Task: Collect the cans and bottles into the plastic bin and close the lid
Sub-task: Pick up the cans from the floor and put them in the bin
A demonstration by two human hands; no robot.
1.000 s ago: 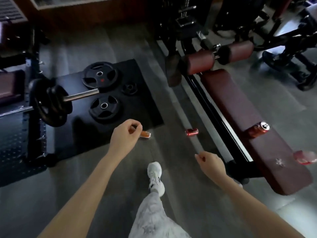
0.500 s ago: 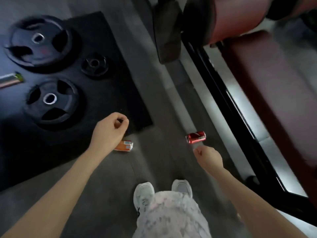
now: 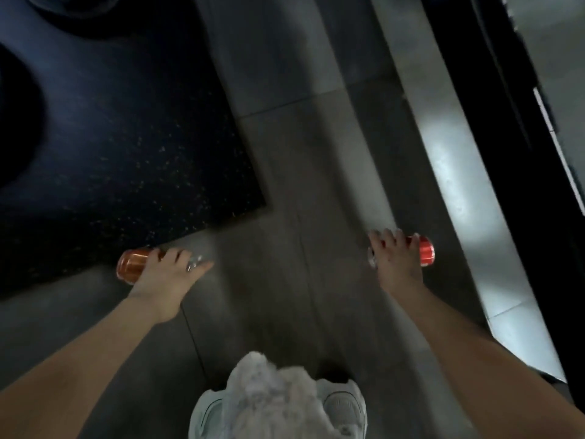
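An orange can (image 3: 129, 265) lies on its side on the grey floor at the edge of the dark mat. My left hand (image 3: 167, 274) rests over it with fingers curled across its right half. A red can (image 3: 425, 255) lies on its side further right, beside the bench frame. My right hand (image 3: 394, 259) covers its left half with fingers wrapped over the top. Both cans touch the floor. The plastic bin is out of view.
A dark speckled rubber mat (image 3: 126, 137) fills the upper left. The black frame of a bench (image 3: 506, 137) runs along the right side over a pale floor strip. My white shoes (image 3: 343, 407) and light trousers are at the bottom centre.
I have bent down, so the floor looks much closer. Both hands dropped from above the cans onto them, the left onto the orange can and the right onto the red one.
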